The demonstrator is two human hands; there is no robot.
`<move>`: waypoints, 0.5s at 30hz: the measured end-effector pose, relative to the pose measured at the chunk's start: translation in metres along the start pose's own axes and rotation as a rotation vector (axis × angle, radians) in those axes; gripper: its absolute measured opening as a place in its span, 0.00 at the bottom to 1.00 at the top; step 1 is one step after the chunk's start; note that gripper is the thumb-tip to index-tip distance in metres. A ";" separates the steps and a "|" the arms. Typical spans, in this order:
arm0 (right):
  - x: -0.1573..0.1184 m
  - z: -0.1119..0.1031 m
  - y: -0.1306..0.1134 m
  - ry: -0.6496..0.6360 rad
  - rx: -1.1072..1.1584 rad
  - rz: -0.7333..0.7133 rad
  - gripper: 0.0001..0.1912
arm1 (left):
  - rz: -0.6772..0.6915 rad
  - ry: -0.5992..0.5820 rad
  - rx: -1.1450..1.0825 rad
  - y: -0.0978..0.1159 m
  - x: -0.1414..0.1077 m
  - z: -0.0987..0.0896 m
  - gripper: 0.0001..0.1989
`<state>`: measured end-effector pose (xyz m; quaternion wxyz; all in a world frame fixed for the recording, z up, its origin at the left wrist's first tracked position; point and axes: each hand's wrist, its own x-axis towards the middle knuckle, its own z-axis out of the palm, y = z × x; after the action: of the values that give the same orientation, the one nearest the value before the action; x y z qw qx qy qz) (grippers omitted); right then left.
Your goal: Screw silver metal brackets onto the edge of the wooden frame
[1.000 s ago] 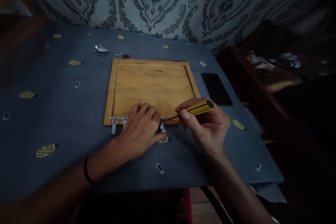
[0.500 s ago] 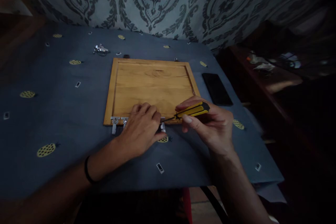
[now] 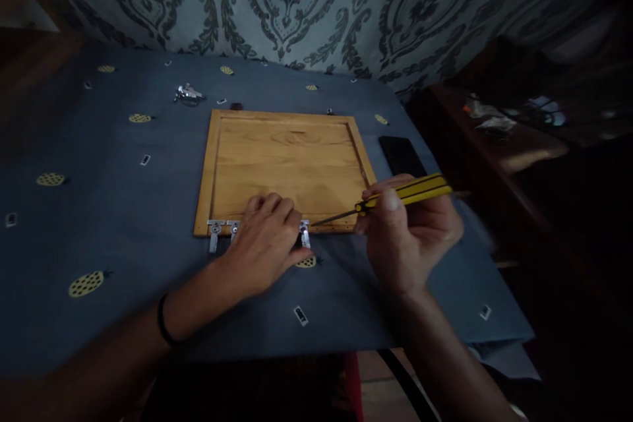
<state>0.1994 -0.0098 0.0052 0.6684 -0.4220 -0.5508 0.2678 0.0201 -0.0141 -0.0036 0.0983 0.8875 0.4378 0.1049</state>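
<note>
A framed wooden panel (image 3: 291,165), like a cabinet door, lies flat on the table. Metal hinges (image 3: 214,235) sit along its near edge, some partly hidden under my left hand (image 3: 270,234). That hand presses down over the edge, fingers bent on the wood, thumb against the arm of the rightmost visible hinge (image 3: 304,233). My right hand (image 3: 408,231) grips a screwdriver (image 3: 410,191) by its yellow and black handle. The screwdriver's tip is just right of that hinge, close to the panel's surface; whether it touches cannot be made out.
A dark phone (image 3: 403,155) lies right of the panel, partly behind my right hand. Loose metal hardware (image 3: 188,93) rests at the back left of the blue patterned tablecloth (image 3: 123,211). A patterned curtain (image 3: 297,6) hangs behind. At right stands a dark shelf (image 3: 529,161) with clutter.
My right hand has drawn the screwdriver back to the right, its tip coming off the hinge area and the shaft now showing. My left hand stays in place.
</note>
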 end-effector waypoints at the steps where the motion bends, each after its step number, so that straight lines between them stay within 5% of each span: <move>1: 0.000 -0.001 0.000 -0.028 -0.023 0.020 0.10 | -0.001 -0.005 0.000 0.000 0.000 0.000 0.20; 15: -0.004 0.004 -0.004 -0.162 -0.114 0.065 0.07 | -0.008 -0.011 0.015 0.002 0.001 -0.001 0.19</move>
<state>0.1946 -0.0138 0.0071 0.5877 -0.4540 -0.6032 0.2909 0.0215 -0.0144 -0.0024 0.0946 0.8870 0.4416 0.0962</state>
